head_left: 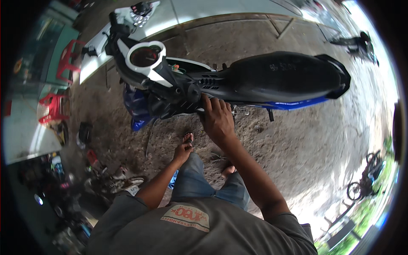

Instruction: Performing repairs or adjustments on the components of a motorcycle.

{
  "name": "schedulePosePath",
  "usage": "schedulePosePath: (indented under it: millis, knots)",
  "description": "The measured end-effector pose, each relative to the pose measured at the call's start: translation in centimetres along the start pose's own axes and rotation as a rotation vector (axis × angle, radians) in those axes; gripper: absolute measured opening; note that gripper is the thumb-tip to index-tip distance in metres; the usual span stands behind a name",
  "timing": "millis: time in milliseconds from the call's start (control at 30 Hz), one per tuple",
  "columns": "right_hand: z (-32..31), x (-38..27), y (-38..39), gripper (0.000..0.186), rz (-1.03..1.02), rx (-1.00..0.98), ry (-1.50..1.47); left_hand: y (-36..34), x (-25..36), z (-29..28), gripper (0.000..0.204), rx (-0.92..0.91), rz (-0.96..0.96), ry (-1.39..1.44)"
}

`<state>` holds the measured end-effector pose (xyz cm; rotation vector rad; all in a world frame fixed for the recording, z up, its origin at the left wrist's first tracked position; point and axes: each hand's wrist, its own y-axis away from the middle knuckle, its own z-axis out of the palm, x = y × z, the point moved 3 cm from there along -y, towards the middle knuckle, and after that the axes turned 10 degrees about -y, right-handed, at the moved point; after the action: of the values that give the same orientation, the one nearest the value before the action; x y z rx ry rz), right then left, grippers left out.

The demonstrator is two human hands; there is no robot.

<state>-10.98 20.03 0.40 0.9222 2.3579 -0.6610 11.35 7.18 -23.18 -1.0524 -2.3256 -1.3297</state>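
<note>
A black, white and blue scooter (284, 74) stands across the view, its handlebar (117, 34) to the left and its long seat to the right. My right hand (219, 114) has its fingers curled over the edge of the dark centre panel (191, 95) just left of the seat. My left hand (183, 151) is closed beside my left knee, low over the ground in front of me; what it holds, if anything, is too small to make out.
A pale bench (199, 8) runs behind the scooter, with items at its left end. Red plastic chairs (55, 108) stand at the left. Motorbikes and parts crowd the lower left. Other motorbikes are at the right (363, 176) and upper right (355, 44) on dirt ground (280, 144).
</note>
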Motion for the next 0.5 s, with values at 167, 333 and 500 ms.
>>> schedulePosePath:
  millis: [167,333,500]
  knots:
    - [-0.8,1.4,-0.4,0.057,-0.202,-0.016,-0.123,1.3,-2.8,10.1,0.028,0.045,-0.159,0.244]
    - [-1.3,0.9,-0.3,0.085,-0.271,-0.041,-0.135,-4.9,-7.3,19.5,0.018,-0.181,-0.214,0.543]
    - [-0.6,1.2,-0.2,0.094,-0.324,-0.015,0.016,-15.6,-9.7,23.2,0.014,-0.077,-0.018,0.379]
